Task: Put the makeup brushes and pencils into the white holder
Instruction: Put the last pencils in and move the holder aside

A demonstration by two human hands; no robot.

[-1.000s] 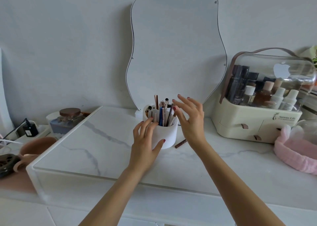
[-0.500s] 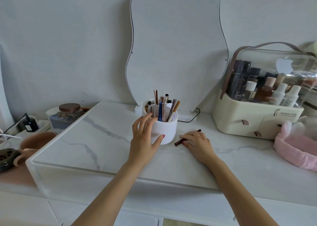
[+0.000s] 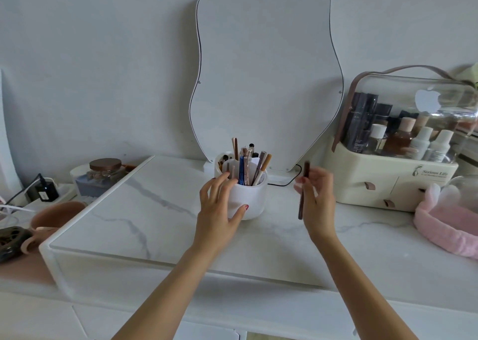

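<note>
The white holder (image 3: pixel 252 197) stands on the marble tabletop (image 3: pixel 160 210) below the mirror, with several brushes and pencils (image 3: pixel 248 164) upright in it. My left hand (image 3: pixel 219 210) cups the holder's left side, thumb on its front wall and fingers at its rim. To the right of the holder, my right hand (image 3: pixel 319 200) is lifted off the table and pinches a dark brown pencil (image 3: pixel 304 184), held almost upright, about a hand's width from the holder.
A wavy mirror (image 3: pixel 266 76) leans on the wall behind the holder. A cream cosmetics case (image 3: pixel 398 184) full of bottles stands at the right, a pink headband (image 3: pixel 450 223) in front of it. A lidded jar (image 3: pixel 103 174) and brown cups (image 3: pixel 51 218) sit at the left.
My right hand went down to the table beside the holder, picked up the dark brown pencil and raised it upright. My left hand stayed on the holder.
</note>
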